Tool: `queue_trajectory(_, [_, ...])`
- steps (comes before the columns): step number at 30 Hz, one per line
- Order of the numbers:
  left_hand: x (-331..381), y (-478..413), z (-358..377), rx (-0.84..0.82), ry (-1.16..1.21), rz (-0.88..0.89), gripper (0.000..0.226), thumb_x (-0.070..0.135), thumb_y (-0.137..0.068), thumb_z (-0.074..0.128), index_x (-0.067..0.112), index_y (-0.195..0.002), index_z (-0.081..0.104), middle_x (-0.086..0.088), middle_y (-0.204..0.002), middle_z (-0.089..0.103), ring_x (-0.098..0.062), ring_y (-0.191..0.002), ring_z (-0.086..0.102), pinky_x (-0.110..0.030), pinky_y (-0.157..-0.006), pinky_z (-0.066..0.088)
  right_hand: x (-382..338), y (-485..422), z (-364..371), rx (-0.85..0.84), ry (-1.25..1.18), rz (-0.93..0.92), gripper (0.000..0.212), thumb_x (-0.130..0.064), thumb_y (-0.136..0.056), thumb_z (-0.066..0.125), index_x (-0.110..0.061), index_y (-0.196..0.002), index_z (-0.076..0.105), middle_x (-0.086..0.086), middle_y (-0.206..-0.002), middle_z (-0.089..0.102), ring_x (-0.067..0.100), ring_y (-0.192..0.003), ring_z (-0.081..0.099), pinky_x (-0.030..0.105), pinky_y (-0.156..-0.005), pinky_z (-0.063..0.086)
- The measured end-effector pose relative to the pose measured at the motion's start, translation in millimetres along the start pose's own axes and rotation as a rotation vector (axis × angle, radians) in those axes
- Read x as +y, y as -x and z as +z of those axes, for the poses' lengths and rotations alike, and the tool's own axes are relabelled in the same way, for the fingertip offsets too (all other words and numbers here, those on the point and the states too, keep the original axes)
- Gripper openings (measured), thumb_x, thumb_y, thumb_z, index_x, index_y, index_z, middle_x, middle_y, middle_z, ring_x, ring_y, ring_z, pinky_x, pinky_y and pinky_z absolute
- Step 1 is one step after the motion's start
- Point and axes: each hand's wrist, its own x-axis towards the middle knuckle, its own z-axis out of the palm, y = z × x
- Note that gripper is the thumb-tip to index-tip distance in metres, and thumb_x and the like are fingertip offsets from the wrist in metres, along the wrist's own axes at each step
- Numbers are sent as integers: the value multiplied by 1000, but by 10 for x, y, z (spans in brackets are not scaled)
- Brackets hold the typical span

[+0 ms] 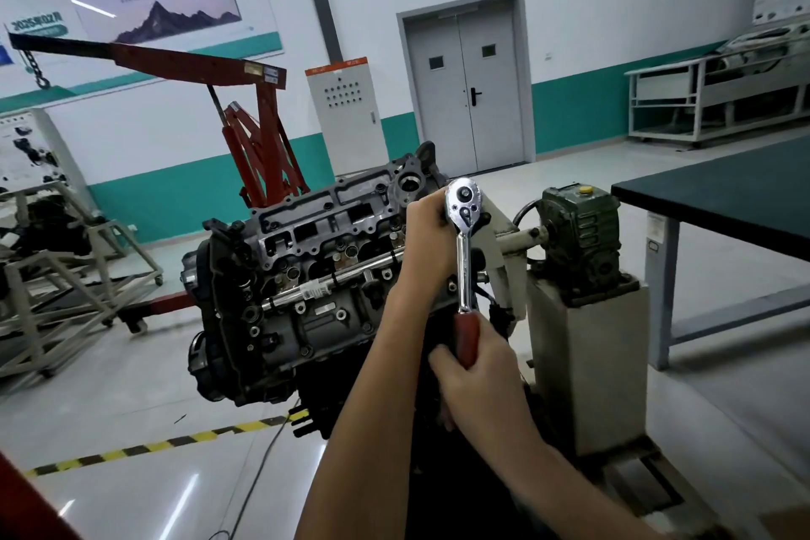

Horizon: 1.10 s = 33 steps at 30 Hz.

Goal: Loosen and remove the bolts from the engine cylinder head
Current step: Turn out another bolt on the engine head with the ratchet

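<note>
Behind, at 10 o'clock of the frame: red engine hoist (pixel 258 132). Centre-left: cylinder head (pixel 324 228) on the engine, top face tilted toward the camera. At its 3 o'clock end is the left hand (pixel 427 232), fingers curled tight at the head of the ratchet (pixel 463 259); the fingertips are hidden behind the tool. The ratchet's head touches that hand at its 3 o'clock, and the shaft runs straight down toward 6 o'clock. At the lower end the right hand (pixel 480 368) grips the red handle, fingers wrapped round it. The bolt under the ratchet's head is hidden by the left hand, so I can't tell which one. At 3 o'clock of the ratchet: green gearbox (pixel 578 232). Far right: dark bench (pixel 723 193).
</note>
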Motion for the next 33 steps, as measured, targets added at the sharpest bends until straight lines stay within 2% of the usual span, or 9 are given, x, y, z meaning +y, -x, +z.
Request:
queue_trajectory(3, [2,-45,-28,-37,-27,-29,30,-5,-83,60,-11,-58,45,-9,-56,40,-14,-58,32,-28,-55,28,-56,-104,-424,-104,220,-72,26,-2,-74,61,-21,-64,47,-7,-44,44,2,-37,40,10,-39,33])
queue_trajectory(6, [62,-105,-71,-149,-84,-41,26,-1,-82,61,-14,-63,49,-19,-57,45,-15,-59,33,-29,-55,28,-174,-407,-1065,-278,541,-151,21,-4,-78,64,-19,-71,51,0,-55,52,5,-41,43,17,-43,38])
queue_trajectory(9, [90,-89,-72,-156,-77,-56,23,1,-81,62,-15,-66,52,-14,-59,47,-15,-57,32,-29,-53,26,-294,-643,-1374,-308,742,-248,27,-5,-79,67,-24,-73,50,3,-57,52,9,-46,47,15,-45,38])
queue_trajectory(13, [59,-31,1,-63,-43,-55,25,-7,-81,58,-13,-59,49,-22,-55,46,-17,-57,32,-31,-53,27,-86,-371,-1014,-148,534,-115,27,-8,-78,67,-27,-71,50,-2,-59,53,5,-46,45,15,-47,40])
queue_trajectory(16, [22,-32,30,-23,-26,-20,40,-9,-82,59,4,-49,41,-6,-50,38,-13,-54,28,-29,-51,24,31,-51,-377,34,186,-47,20,-5,-74,65,-18,-68,52,-9,-49,49,1,-40,41,11,-41,35])
queue_trajectory(19, [31,-37,24,-26,-44,19,53,-8,-82,61,22,-50,31,6,-49,31,-10,-54,23,-29,-51,22,22,15,2,37,-37,26,22,-7,-76,60,-22,-66,47,-6,-46,41,10,-36,39,21,-35,36])
queue_trajectory(26, [63,-93,18,-115,-91,-45,29,-3,-82,60,-12,-58,47,-17,-53,42,-14,-56,31,-28,-50,26,-84,-402,-1070,-212,532,-126,26,-3,-76,66,-23,-70,51,-5,-55,52,6,-44,45,16,-46,39])
queue_trajectory(30, [91,-86,25,-117,-78,-38,31,-6,-79,58,2,-52,45,-9,-54,41,-14,-54,28,-27,-48,24,-126,-530,-1244,-178,656,-149,17,-8,-80,67,-17,-79,52,5,-59,53,8,-45,47,17,-46,41])
queue_trajectory(33, [77,-50,55,-66,-42,-22,42,-6,-80,61,15,-51,40,-3,-52,39,-13,-55,29,-27,-50,25,-1,-209,-738,-6,398,-63,21,-7,-76,66,-22,-73,52,-3,-52,51,6,-44,45,15,-43,37])
